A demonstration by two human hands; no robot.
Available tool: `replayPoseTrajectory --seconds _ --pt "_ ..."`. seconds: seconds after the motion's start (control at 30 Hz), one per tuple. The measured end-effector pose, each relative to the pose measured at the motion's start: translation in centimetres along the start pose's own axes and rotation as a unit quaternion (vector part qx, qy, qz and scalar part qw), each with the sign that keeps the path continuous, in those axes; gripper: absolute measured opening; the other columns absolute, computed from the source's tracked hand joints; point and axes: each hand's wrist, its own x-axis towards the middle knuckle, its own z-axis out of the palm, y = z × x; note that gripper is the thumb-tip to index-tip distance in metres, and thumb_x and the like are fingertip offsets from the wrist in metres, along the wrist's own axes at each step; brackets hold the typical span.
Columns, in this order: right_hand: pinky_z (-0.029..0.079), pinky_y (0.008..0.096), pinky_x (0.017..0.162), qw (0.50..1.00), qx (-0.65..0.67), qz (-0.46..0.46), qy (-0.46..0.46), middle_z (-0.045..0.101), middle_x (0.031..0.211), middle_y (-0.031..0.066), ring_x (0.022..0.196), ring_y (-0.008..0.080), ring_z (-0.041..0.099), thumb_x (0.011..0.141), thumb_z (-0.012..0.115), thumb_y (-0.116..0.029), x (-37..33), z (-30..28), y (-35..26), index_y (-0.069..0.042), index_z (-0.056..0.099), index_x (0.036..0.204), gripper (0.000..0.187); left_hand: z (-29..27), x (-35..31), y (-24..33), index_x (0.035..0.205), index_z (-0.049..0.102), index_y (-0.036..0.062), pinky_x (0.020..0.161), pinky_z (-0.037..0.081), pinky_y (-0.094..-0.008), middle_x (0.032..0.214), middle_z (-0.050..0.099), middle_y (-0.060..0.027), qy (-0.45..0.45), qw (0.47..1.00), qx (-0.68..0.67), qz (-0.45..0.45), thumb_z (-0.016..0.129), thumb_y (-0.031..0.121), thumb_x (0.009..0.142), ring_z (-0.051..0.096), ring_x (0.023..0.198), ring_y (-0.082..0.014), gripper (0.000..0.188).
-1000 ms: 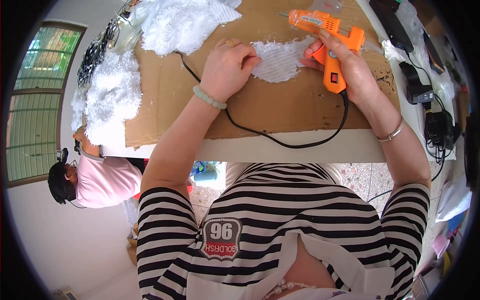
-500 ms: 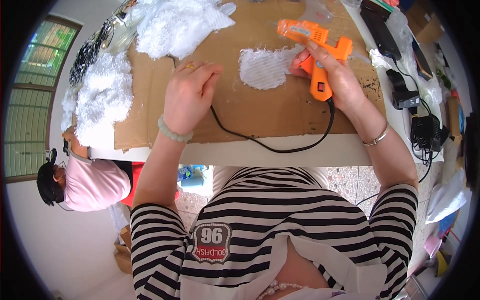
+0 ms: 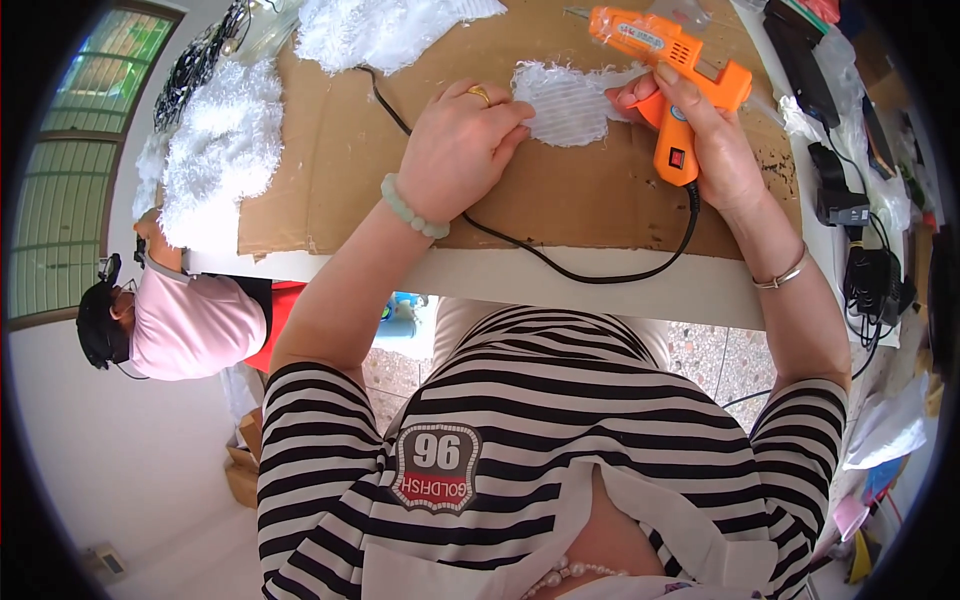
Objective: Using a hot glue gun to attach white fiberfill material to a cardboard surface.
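My right hand [image 3: 728,150] is wrapped round the handle of an orange hot glue gun [image 3: 677,138], whose nozzle points up and to the left above the cardboard. A black cord [image 3: 600,279] runs from the handle's base and loops left under my left wrist. Beside the gun lies a small white piece of fringed, ribbed fabric [image 3: 568,108] on the cardboard. The fingertips of my left hand [image 3: 460,145], pinched together, meet the left edge of this piece. The fingers of my right hand are at its right edge; whether they touch it I cannot tell.
Brown cardboard [image 3: 330,170] covers much of the white table [image 3: 600,300]. White fluffy fabric [image 3: 220,140] is heaped at the left, more [image 3: 385,30] at the back. Black adapters and cables [image 3: 875,280] line the right edge. Another person [image 3: 200,315] in pink works at the left.
My left hand has moved right, from bare cardboard to the fabric piece's left edge. My right hand still holds the glue gun. The whole view has shifted slightly.
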Motion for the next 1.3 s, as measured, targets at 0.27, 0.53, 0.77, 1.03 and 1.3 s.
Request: replayPoseTrajectory --seconds 0.27,0.53,0.77,1.03,1.3 --pt "0.043 0.0343 0.091 1.0 -0.017 0.023 0.01 0.061 0.091 0.009 0.097 0.0198 0.058 0.094 0.047 -0.031 0.0 0.1 0.2 0.0 0.059 0.091 0.033 0.6 2.9 -0.2 0.08 0.062 0.0085 0.069 0.047 -0.0384 0.067 0.06 -0.0069 0.055 0.995 -0.065 -0.054 0.068 0.009 0.071 0.057 0.063 -0.0273 0.011" --pt "0.043 0.0321 0.09 1.0 -0.024 0.016 0.0 0.062 0.09 0.0095 0.092 0.0182 0.058 0.094 0.047 -0.029 0.0 0.0 0.0 0.001 0.059 0.088 0.033 -1.8 0.4 -0.4 0.084 0.061 0.0096 0.067 0.046 -0.036 0.07 0.059 -0.0053 -0.011 1.0 0.023 -0.014 0.07 0.009 0.067 0.057 0.07 -0.0255 0.019" --pt "0.043 0.0312 0.09 1.0 -0.014 0.019 -0.003 0.062 0.09 0.0088 0.091 0.0171 0.058 0.094 0.047 -0.028 0.0 0.1 0.1 0.001 0.059 0.088 0.032 0.4 1.5 -0.3 0.079 0.061 0.0107 0.069 0.045 -0.0356 0.079 0.057 -0.0015 -0.001 0.996 0.032 0.089 0.069 0.007 0.065 0.054 0.081 -0.023 0.016" --pt "0.043 0.0295 0.088 1.0 -0.016 0.008 -0.019 0.062 0.089 0.0077 0.089 0.0153 0.058 0.093 0.048 -0.03 0.1 0.0 0.0 0.001 0.06 0.09 0.033 1.0 2.8 -0.5 0.077 0.057 0.0093 0.067 0.044 -0.0364 0.078 0.056 -0.0035 0.055 0.998 0.019 0.035 0.067 0.004 0.066 0.054 0.077 -0.0239 0.016" --pt "0.043 0.0287 0.087 0.999 -0.036 0.023 -0.008 0.062 0.089 0.0072 0.089 0.0153 0.058 0.093 0.048 -0.033 0.2 -0.2 -0.1 0.001 0.061 0.093 0.036 0.5 2.9 0.9 0.08 0.061 0.0079 0.078 0.043 -0.0359 0.078 0.055 -0.0051 -0.032 0.994 -0.057 0.086 0.07 0.007 0.066 0.053 0.074 -0.0237 0.017"
